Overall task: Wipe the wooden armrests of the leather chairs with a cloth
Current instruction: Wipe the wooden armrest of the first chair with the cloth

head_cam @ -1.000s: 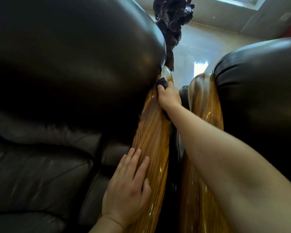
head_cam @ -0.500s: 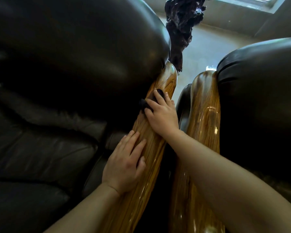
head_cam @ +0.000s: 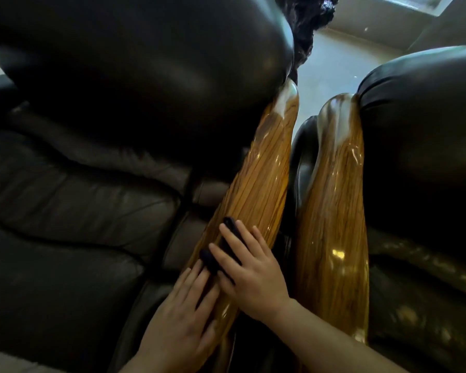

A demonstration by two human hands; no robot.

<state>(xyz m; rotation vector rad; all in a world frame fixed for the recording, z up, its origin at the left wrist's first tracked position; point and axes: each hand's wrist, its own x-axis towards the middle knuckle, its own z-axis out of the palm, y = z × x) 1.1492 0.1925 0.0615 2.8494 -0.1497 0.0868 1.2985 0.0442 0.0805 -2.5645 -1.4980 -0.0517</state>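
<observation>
Head view: looking down between two dark leather chairs set side by side, their glossy wooden armrests running away from the camera.
Left armrest (head_cam: pixel 256 189): striped golden wood on the left chair (head_cam: pixel 97 162), with both hands on its near half.
Right armrest (head_cam: pixel 334 211): same wood, on the right chair (head_cam: pixel 425 146), just beside the left armrest with a narrow dark gap between them; nothing rests on it.
Cloth (head_cam: pixel 221 251): small and dark, flat on the left armrest's top, mostly covered by the right hand.
Right hand (head_cam: pixel 250 275): palm down, fingers spread, pressing the cloth against the wood rather than pinching it.
Left hand (head_cam: pixel 183 319): nearer the camera, laid flat and open on the same armrest's left edge, fingertips just beside the cloth, holding nothing.
Floor (head_cam: pixel 331 60): pale, visible beyond the armrests' far ends.
</observation>
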